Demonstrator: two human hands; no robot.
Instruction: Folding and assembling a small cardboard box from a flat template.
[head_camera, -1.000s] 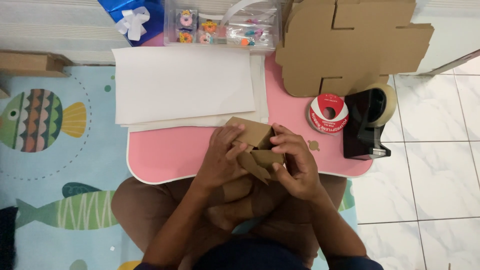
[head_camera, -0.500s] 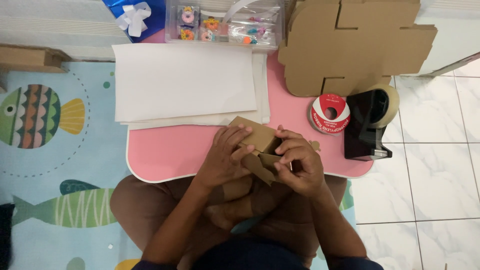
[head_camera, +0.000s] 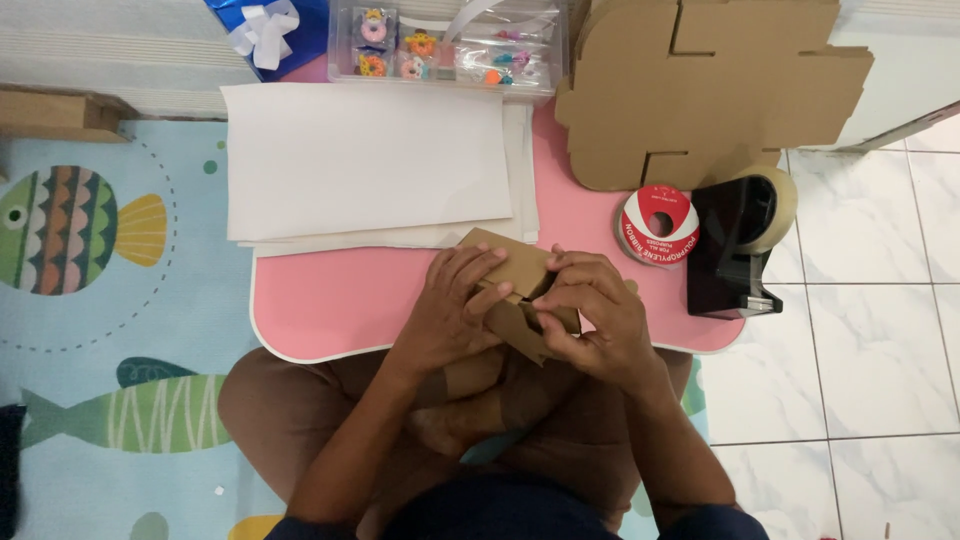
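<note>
Both hands clench a small brown cardboard box (head_camera: 512, 290); left hand (head_camera: 450, 315) at nine o'clock, right hand (head_camera: 592, 322) at three; likely light, stiff, creasable; best held by its folded edges.

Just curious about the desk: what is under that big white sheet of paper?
Under the big white sheet of paper lie more pale sheets, edges peeking out right and below, on the pink table. Anything else beneath is covered.

Small cardboard box (head_camera: 515, 290) mostly hidden under both hands; flat cardboard blank (head_camera: 700, 90) and clear plastic organizer (head_camera: 450, 45) cut by top edge.
</note>
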